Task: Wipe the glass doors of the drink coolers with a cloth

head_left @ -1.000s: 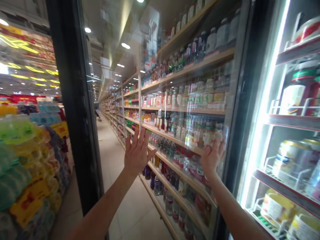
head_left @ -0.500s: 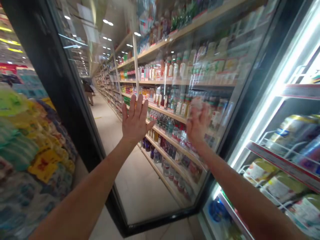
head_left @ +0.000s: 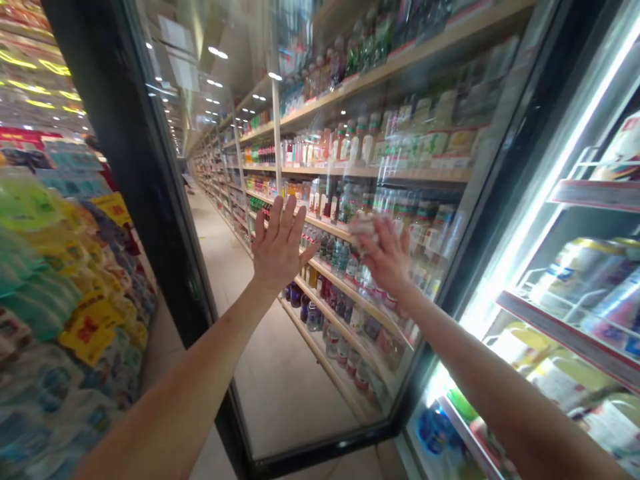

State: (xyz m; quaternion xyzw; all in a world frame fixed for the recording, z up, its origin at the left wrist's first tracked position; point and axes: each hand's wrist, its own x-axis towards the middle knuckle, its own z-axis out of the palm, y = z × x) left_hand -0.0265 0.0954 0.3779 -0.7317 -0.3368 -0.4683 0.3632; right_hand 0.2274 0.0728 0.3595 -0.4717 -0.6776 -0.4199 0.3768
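"What does the head camera give you?"

"A glass door (head_left: pixel 285 400) with a thick dark frame (head_left: pixel 133 200), standing open beside a lit cooler (head_left: pixel 560 330) on the right. In its pane I see long shelves of bottles. Left of it is a bright stack of packaged goods with a yellow sign (head_left: pixel 90 327)."

"And the hands?"

"My left hand (head_left: pixel 279 250) is spread wide before the pane, back toward me, gripping nothing. My right hand (head_left: pixel 387 257), just beside it, has its fingers bent over a pale wad (head_left: pixel 364 227), which pokes out past the fingertips in front of the glass. The wad is blurred; cloth or paper, I can't tell."

"How should each handle?"

"I judge the wad light, soft and limp, best held bunched under flat fingers so no edge trails. The door should be stiff and heavier, its pane slippery and breakable; for a firm hold, I'd favour the frame over the glass."
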